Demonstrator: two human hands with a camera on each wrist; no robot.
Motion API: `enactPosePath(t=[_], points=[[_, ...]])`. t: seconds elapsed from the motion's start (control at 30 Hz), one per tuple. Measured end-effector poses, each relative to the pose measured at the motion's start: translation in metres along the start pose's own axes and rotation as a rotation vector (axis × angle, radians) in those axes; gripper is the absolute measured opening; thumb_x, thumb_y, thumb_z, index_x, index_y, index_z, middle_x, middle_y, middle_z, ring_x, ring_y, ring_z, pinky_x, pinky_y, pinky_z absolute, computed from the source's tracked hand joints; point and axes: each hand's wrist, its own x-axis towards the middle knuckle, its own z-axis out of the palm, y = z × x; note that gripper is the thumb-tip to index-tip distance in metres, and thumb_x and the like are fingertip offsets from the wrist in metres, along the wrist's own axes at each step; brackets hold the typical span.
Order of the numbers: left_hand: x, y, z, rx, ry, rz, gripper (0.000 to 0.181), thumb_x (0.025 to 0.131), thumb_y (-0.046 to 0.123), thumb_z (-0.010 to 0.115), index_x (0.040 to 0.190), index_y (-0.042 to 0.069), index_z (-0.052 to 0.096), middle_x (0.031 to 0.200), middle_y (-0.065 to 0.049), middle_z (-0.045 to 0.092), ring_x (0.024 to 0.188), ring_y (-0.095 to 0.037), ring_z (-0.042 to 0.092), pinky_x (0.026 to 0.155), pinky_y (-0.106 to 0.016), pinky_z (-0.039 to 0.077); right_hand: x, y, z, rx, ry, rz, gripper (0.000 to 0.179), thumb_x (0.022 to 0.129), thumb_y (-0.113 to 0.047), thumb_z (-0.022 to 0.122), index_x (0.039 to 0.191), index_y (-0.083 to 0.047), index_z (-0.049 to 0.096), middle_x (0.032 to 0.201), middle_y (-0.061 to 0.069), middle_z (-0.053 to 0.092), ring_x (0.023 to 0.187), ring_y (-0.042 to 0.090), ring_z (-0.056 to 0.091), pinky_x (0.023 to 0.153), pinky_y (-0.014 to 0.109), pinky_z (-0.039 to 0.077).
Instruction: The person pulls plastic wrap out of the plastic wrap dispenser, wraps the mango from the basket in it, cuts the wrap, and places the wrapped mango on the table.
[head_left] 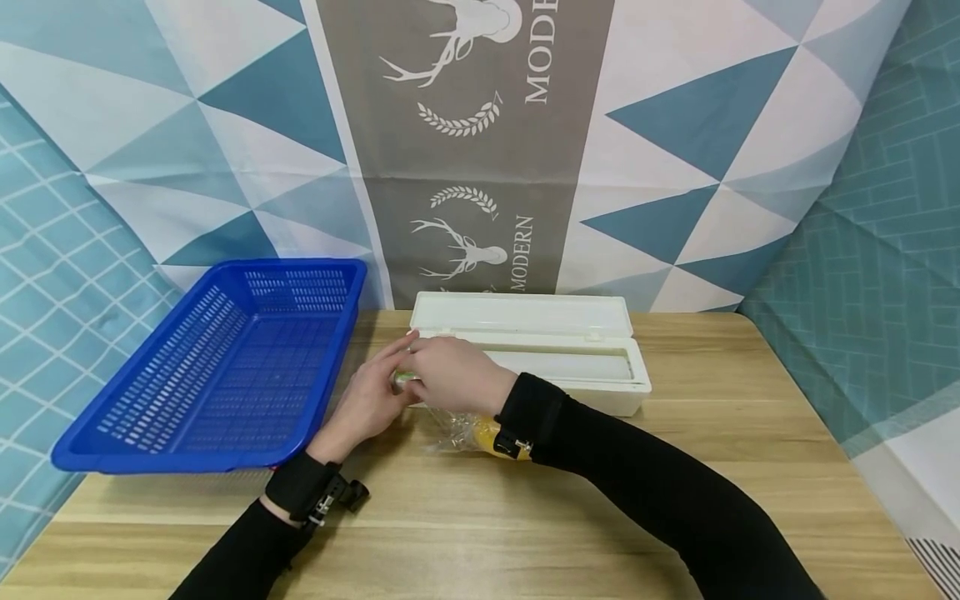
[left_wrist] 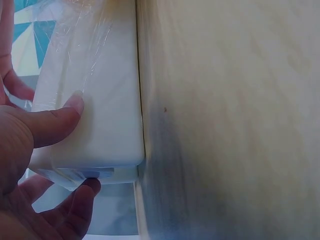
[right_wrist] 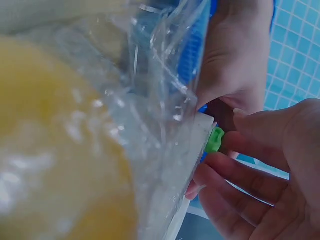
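Observation:
A long white box stands with its lid raised at the back. My left hand holds the box's left end. In the left wrist view its thumb presses the clear film on the box's side, while fingers curl at the end. My right hand reaches across to that corner, fingers loosely bent. Its fingertips are right at a small green piece on the box end. Under the right wrist lies a rounded yellow thing in clear plastic film; its kind is hidden by the film and wrist.
A blue plastic basket with slotted walls stands at the left, beside my left forearm. The wooden table ends at a patterned cloth behind the box. Tile-patterned sheets hang at both sides.

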Motion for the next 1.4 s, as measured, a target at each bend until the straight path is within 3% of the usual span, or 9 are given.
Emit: enactPosePath(t=[0.1, 0.2, 0.27, 0.33, 0.4, 0.6, 0.8, 1.07, 1.4], points=[[0.000, 0.000, -0.001, -0.010, -0.002, -0.028, 0.069, 0.073, 0.016, 0.073, 0.137, 0.020, 0.046, 0.144, 0.002, 0.038, 0.061, -0.014, 0.054, 0.051, -0.029, 0.038, 0.005, -0.002, 0.003, -0.016, 0.001, -0.001, 0.020, 0.090, -0.028, 0.055, 0.104, -0.017, 0.064, 0.098, -0.004, 0.063, 0.092, 0.013, 0.058, 0.083, 0.030, 0.044], [0.001, 0.000, -0.002, -0.021, 0.002, -0.042, 0.077, 0.070, 0.013, 0.073, 0.141, 0.018, 0.041, 0.144, 0.001, 0.039, 0.086, -0.016, 0.056, 0.061, -0.030, 0.041, 0.010, -0.004, 0.005, -0.014, 0.031, -0.009, 0.010, 0.089, -0.022, 0.054, 0.089, -0.020, 0.064, 0.085, -0.008, 0.061, 0.083, 0.010, 0.057, 0.076, 0.028, 0.045], [0.001, 0.000, -0.002, -0.037, 0.001, -0.046, 0.080, 0.070, 0.010, 0.071, 0.142, 0.018, 0.039, 0.144, 0.002, 0.039, 0.089, -0.017, 0.057, 0.064, -0.032, 0.042, 0.012, -0.006, 0.005, -0.010, 0.065, -0.004, 0.012, 0.088, -0.020, 0.053, 0.080, -0.022, 0.062, 0.075, -0.010, 0.057, 0.075, 0.008, 0.056, 0.069, 0.028, 0.045], [0.002, -0.001, -0.001, -0.042, 0.002, -0.037, 0.079, 0.070, 0.010, 0.071, 0.142, 0.018, 0.039, 0.144, 0.002, 0.039, 0.112, -0.018, 0.049, 0.076, -0.034, 0.043, 0.013, -0.007, 0.006, -0.012, 0.101, 0.012, 0.015, 0.088, -0.020, 0.054, 0.076, -0.022, 0.063, 0.070, -0.011, 0.056, 0.069, 0.008, 0.054, 0.064, 0.029, 0.045], [0.002, 0.000, -0.001, -0.048, 0.003, -0.032, 0.078, 0.070, 0.010, 0.071, 0.141, 0.019, 0.041, 0.144, 0.002, 0.039, 0.122, -0.019, 0.043, 0.082, -0.035, 0.042, 0.013, -0.008, 0.007, -0.025, 0.136, 0.031, 0.015, 0.088, -0.021, 0.055, 0.077, -0.022, 0.065, 0.070, -0.011, 0.056, 0.067, 0.008, 0.054, 0.061, 0.030, 0.046], [0.002, -0.001, 0.001, -0.031, 0.024, -0.032, 0.079, 0.066, 0.006, 0.068, 0.140, 0.023, 0.043, 0.142, 0.003, 0.042, 0.112, -0.014, 0.048, 0.077, -0.034, 0.042, 0.016, -0.009, 0.013, -0.081, 0.189, 0.074, 0.013, 0.084, -0.018, 0.058, 0.082, -0.024, 0.069, 0.070, -0.011, 0.056, 0.064, 0.009, 0.054, 0.055, 0.031, 0.046], [0.003, 0.000, 0.000, -0.010, 0.025, -0.030, 0.077, 0.069, 0.008, 0.067, 0.141, 0.019, 0.041, 0.140, 0.002, 0.044, 0.101, -0.012, 0.049, 0.076, -0.034, 0.041, 0.018, -0.010, 0.016, -0.079, 0.175, 0.113, 0.013, 0.082, -0.016, 0.058, 0.079, -0.025, 0.068, 0.068, -0.011, 0.055, 0.063, 0.009, 0.054, 0.055, 0.030, 0.045], [0.002, 0.002, 0.000, 0.011, 0.012, -0.037, 0.077, 0.071, 0.018, 0.072, 0.142, 0.021, 0.040, 0.141, 0.003, 0.043, 0.102, -0.014, 0.051, 0.077, -0.034, 0.042, 0.017, -0.008, 0.018, -0.047, 0.170, 0.132, 0.009, 0.084, -0.019, 0.060, 0.080, -0.023, 0.067, 0.070, -0.011, 0.056, 0.065, 0.009, 0.054, 0.059, 0.028, 0.045], [0.002, 0.002, -0.002, 0.012, -0.001, -0.044, 0.076, 0.072, 0.020, 0.074, 0.140, 0.027, 0.041, 0.143, 0.005, 0.040, 0.118, -0.019, 0.047, 0.084, -0.038, 0.043, 0.016, -0.006, 0.023, -0.034, 0.203, 0.120, 0.010, 0.085, -0.017, 0.059, 0.086, -0.022, 0.068, 0.087, -0.009, 0.061, 0.074, 0.008, 0.056, 0.061, 0.025, 0.045]])
